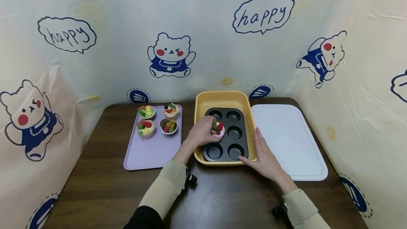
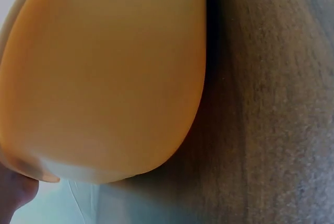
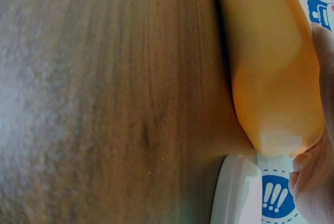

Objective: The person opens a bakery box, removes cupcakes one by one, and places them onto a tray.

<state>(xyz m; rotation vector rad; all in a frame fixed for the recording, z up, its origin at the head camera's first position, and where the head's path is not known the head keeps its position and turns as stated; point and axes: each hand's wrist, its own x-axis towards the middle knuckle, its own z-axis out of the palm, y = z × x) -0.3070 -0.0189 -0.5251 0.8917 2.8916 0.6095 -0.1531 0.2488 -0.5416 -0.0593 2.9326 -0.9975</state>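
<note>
My left hand [image 1: 201, 131] pinches a small fruit-topped cupcake [image 1: 218, 129] with pink cream, berries and a green leaf. It is at the left middle cup of the dark muffin pan [image 1: 225, 142], which lies in a yellow tub [image 1: 222, 97]. Several other pan cups show no cake. My right hand [image 1: 266, 158] rests on the tub's near right corner, its fingers extended along the side and thumb at the front rim. In the left wrist view the tub's wall [image 2: 104, 78] hides most of the left hand; the right wrist view shows the right hand [image 3: 318, 177] against the tub.
A lilac tray [image 1: 149, 156] at the left bears several fruit-topped cupcakes [image 1: 146, 128] toward its far end. To the tub's right lies a white tray [image 1: 289, 133]. All stand on a dark wooden table [image 1: 210, 193], with a printed curtain [image 1: 210, 56] behind and at both sides.
</note>
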